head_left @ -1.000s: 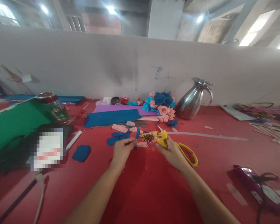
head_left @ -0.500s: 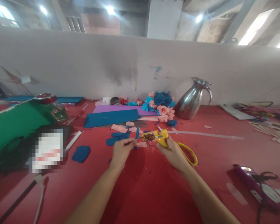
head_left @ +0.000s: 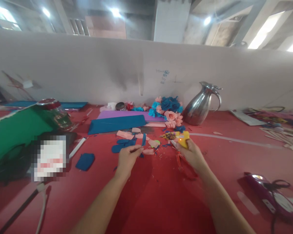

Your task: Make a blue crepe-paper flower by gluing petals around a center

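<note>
Pink scraps (head_left: 153,143) separate the left hand (head_left: 128,158), seemingly pinching a blue strip (head_left: 144,139), from the right (head_left: 194,155), holding a glue gun (head_left: 184,139)

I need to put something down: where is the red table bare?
Mostly bare table: between the left forearm and right forearm, low in view; also between the right forearm, pale strip and purple device. Crowded: around the left hand and right hand, with paper scraps and glue gun; beyond them, blue sheet and flowers.

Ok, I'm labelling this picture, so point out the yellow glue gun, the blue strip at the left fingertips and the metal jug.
Yellow glue gun (head_left: 184,139): head view, on its body.
Blue strip (head_left: 144,139): head view, on its middle.
Metal jug (head_left: 197,109): head view, on its side.
</note>
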Demonstrator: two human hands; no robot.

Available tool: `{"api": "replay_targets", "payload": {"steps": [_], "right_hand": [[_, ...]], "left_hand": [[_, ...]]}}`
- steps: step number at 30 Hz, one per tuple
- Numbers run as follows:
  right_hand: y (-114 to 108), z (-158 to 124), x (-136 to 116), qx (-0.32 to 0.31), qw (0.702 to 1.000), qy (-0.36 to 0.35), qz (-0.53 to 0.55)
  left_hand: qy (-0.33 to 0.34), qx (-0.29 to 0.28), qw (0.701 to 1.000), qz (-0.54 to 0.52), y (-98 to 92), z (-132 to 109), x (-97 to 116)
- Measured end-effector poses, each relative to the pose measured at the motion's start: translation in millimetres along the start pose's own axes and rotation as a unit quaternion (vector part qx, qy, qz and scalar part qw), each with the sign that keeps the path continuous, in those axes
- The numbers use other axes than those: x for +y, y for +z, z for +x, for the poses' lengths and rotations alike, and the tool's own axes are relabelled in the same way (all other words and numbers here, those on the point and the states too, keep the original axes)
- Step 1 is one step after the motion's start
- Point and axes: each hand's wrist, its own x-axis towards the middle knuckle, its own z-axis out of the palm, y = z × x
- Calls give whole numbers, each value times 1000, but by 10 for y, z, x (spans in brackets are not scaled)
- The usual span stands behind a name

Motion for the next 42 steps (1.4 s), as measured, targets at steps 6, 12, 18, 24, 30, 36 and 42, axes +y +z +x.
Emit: {"api": "replay_targets", "payload": {"steps": [6,12,18,24,30,36,42], "right_hand": [[-147,-44,-78,-50,991,3,124],[208,-257,-224,-139,986,-78,47],[278,-238,-168,-123,990,-68,22],[279,-231,-164,-117,989,-83,31],[255,-233,-176,-121,991,-56,28],[281,-253,-194,-112,991,-64,35],[279,-247,-195,-117,989,-86,11]], "left_hand": [[11,-4,1000,-3,9,-12,24],[11,-7,1000,4,18,-19,25],[11,-12,1000,16,21,-6,-4],[9,-14,1000,8,20,-2,-8],[12,-14,1000,12,12,3,-23],[18,-14,1000,10,16,-15,1],[13,-19,1000,13,14,-5,-10]]}}
